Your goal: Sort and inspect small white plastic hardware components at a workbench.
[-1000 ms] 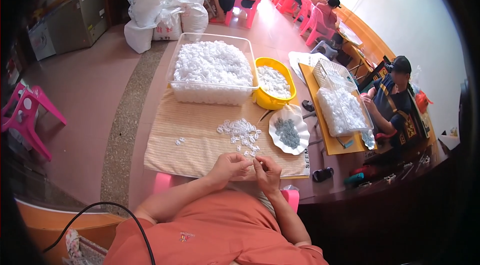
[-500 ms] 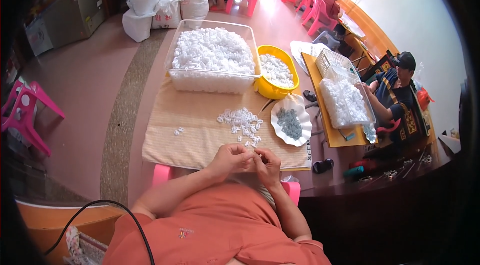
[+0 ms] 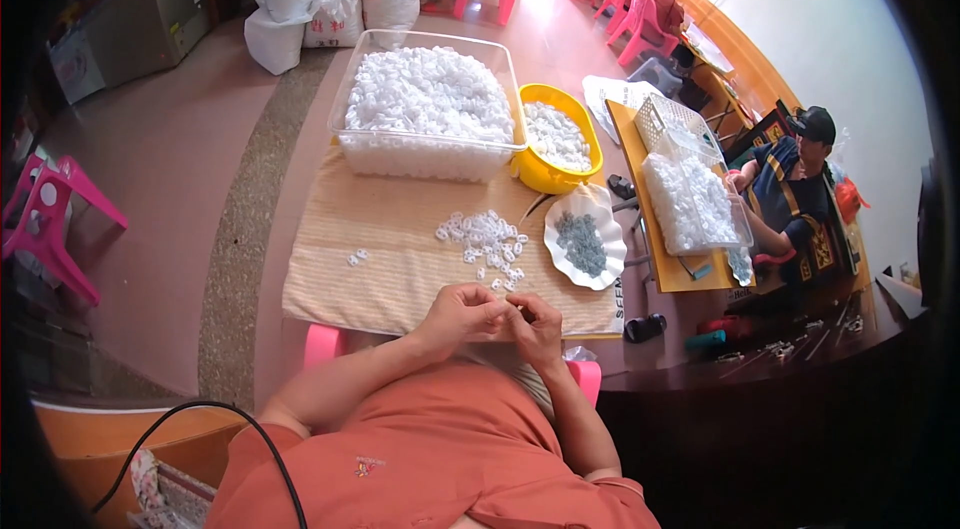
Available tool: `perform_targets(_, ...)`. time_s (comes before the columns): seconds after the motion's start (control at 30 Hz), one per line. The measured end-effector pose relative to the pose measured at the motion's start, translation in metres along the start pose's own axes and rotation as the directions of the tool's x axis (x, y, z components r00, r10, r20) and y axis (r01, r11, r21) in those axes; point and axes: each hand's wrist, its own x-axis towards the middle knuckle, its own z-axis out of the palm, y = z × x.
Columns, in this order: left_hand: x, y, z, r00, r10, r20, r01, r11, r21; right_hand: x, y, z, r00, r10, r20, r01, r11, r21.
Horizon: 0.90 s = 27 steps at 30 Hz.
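Note:
Above the table's near edge, my left hand (image 3: 462, 318) and my right hand (image 3: 536, 326) meet, fingertips pinched close together. Whatever they hold is too small to make out. Just beyond them lies a loose pile of small white plastic pieces with holes (image 3: 487, 237), a few of them scattered toward my fingers. Two or so similar pieces (image 3: 357, 257) lie apart at the left. To the right of the pile, a white wavy-edged plate (image 3: 609, 267) holds a heap of tiny grey-green parts (image 3: 581, 243).
A clear plastic tub (image 3: 430, 161) full of white pieces stands at the far side of the cloth-covered table (image 3: 345, 209). Beside it is a yellow basin (image 3: 556, 179) of white pieces. A co-worker (image 3: 790, 179) sits right, at another table (image 3: 655, 254). A pink stool (image 3: 75, 229) stands left.
My hands stay pinched together in nearly the same place. The view has shifted slightly, and the co-worker at the right has moved an arm and leaned a little. The piles look unchanged.

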Motion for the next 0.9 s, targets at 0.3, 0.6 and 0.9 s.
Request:
perform_targets(0.3,0.001,0.006,0.001,1.0,-0.015,-0.025,0.016,0.999,0.038,0.007,0.013,0.001,0.99,-0.139,0.021,0.14,0.988,-0.067)
perform_targets(0.6,-0.001,0.004,0.002,0.999,-0.022,-0.046,0.024,0.999,0.045,0.001,0.01,0.0,0.995,-0.099,0.018,0.1,0.993,-0.067)
perform_targets(0.9,0.009,-0.002,-0.007,0.993,0.082,-0.081,-0.08,0.997,0.021,0.009,-0.012,-0.008,0.997,0.021,0.069,-0.02,1.0,-0.02)
